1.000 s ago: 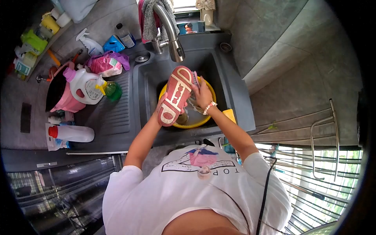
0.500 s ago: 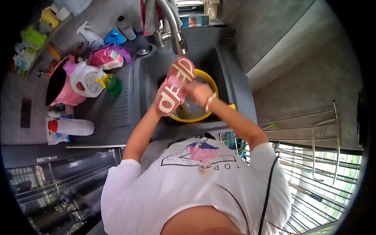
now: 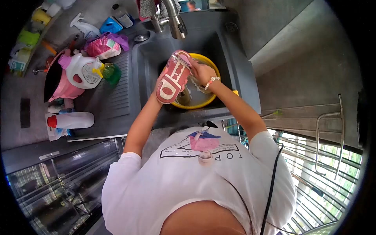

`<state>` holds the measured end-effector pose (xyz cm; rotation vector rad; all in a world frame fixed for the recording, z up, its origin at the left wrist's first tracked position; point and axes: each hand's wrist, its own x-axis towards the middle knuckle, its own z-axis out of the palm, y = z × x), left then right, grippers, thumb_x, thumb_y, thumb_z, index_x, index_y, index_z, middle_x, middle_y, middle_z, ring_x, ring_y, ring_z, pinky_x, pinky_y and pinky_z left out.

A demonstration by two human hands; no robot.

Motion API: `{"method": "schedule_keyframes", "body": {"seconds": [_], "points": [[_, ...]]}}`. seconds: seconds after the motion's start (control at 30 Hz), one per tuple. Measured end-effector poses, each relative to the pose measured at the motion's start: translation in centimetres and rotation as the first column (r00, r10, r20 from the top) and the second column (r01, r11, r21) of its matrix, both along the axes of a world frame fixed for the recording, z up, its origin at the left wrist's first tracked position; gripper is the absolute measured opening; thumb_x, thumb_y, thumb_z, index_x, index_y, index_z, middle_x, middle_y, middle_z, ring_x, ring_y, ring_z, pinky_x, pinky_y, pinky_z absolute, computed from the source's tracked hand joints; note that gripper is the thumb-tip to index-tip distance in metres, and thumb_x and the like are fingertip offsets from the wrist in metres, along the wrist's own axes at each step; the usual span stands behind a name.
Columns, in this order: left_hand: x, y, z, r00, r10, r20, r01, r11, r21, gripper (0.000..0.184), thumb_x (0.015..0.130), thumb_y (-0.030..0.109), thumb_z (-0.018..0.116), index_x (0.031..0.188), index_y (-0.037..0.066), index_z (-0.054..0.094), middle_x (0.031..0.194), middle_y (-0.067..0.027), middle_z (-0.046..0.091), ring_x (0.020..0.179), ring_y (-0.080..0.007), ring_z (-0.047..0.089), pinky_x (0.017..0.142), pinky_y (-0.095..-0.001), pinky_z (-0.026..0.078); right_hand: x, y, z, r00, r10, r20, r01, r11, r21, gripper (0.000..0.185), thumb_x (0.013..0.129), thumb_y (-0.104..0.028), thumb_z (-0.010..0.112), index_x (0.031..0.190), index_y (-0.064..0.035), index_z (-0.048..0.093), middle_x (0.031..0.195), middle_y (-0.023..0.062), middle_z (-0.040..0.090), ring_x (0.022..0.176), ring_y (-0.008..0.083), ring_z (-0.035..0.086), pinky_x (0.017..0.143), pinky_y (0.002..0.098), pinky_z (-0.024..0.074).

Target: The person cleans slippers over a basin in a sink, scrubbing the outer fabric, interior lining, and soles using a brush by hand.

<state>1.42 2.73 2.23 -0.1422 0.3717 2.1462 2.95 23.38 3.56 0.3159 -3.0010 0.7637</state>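
My left hand (image 3: 161, 78) is wrapped round the edge of a shoe (image 3: 169, 89), its red and cream sole turned up toward me. In my right hand (image 3: 205, 74) is a pink scrub brush (image 3: 184, 57), its bristles against the upper end of the sole. A bracelet circles my right wrist. Below both hands a yellow basin (image 3: 213, 101) sits in the dark grey sink (image 3: 145, 58), with water and another shoe (image 3: 184, 97) partly hidden inside it. The shoe's upper faces away and cannot be seen.
Over the sink hangs a faucet (image 3: 177, 27). Left of it stand a green soap bottle (image 3: 112, 74), a white detergent jug (image 3: 84, 74), a pink bucket (image 3: 64, 88) and a white bottle with a red cap (image 3: 74, 120). A metal rack (image 3: 329, 114) is at the right.
My right hand and the brush, blurred before over the middle of the sole, now show clearly at its upper end. My left hand still holds the shoe; the view has shifted slightly.
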Motion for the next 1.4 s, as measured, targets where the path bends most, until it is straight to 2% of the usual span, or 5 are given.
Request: {"method": "schedule_keyframes", "body": {"seconds": [0.33, 0.53, 0.9, 1.03, 1.4], "points": [[1.2, -4.6, -5.5, 0.974, 0.215, 0.067, -0.198, 0.959, -0.203, 0.06, 0.084, 0.042, 0.056, 0.13, 0.005, 0.043, 0.118, -0.0177, 0.055, 0.101, -0.0326, 0.058, 0.078, -0.0461, 0.051, 4.8, 3.6, -21.9, 0.871, 0.046, 0.489, -0.074, 0.997, 0.039, 0.046, 0.091, -0.019, 0.047, 0.137, -0.0223, 0.042, 0.097, 0.0204, 0.064, 0.083, 0.0351, 0.064, 0.063, 0.0461, 0.0482], [2.7, -3.9, -3.7, 0.934, 0.325, 0.147, -0.311, 0.944, -0.111, 0.071, 0.079, 0.037, 0.063, 0.137, 0.006, 0.034, 0.134, -0.0196, 0.042, 0.118, -0.0348, 0.046, 0.092, -0.0491, 0.043, 1.3, -0.5, -22.8, 0.527, -0.078, 0.846, -0.287, 0.921, 0.264, 0.027, 0.083, -0.018, 0.065, 0.107, -0.0049, 0.065, 0.102, 0.0108, 0.066, 0.087, 0.0273, 0.065, 0.065, 0.0429, 0.0545], [3.3, -4.4, -3.6, 0.905, 0.365, 0.218, -0.337, 0.929, -0.155, 0.07, 0.08, 0.04, 0.061, 0.136, 0.007, 0.035, 0.132, -0.02, 0.043, 0.116, -0.0366, 0.046, 0.088, -0.0494, 0.045, 1.0, 0.5, -21.3, 0.527, -0.065, 0.848, -0.212, 0.955, 0.205, 0.03, 0.087, -0.019, 0.054, 0.105, 0.0018, 0.064, 0.106, 0.0208, 0.063, 0.094, 0.0333, 0.064, 0.075, 0.0418, 0.0519], [3.0, -4.1, -3.5, 0.892, 0.322, 0.317, -0.329, 0.944, -0.035, 0.066, 0.083, 0.042, 0.057, 0.135, 0.008, 0.037, 0.129, -0.0184, 0.047, 0.106, -0.0358, 0.049, 0.082, -0.0464, 0.045, -0.5, -0.5, -16.5, 0.957, -0.166, 0.238, 0.264, 0.838, -0.478, 0.028, 0.087, -0.015, 0.053, 0.112, -0.0092, 0.064, 0.091, 0.0223, 0.064, 0.075, 0.0369, 0.062, 0.065, 0.0416, 0.05], [1.2, -0.7, -3.6, 0.943, 0.301, 0.143, -0.272, 0.943, -0.189, 0.063, 0.088, 0.056, 0.043, 0.131, 0.009, 0.043, 0.122, -0.0165, 0.054, 0.097, -0.033, 0.057, 0.077, -0.046, 0.047, 3.5, -5.6, -3.1, 0.945, 0.312, 0.095, -0.288, 0.936, -0.204, 0.068, 0.084, -0.014, 0.052, 0.142, -0.0316, 0.022, 0.095, 0.0227, 0.06, 0.071, 0.0364, 0.064, 0.062, 0.0468, 0.0511]]}}
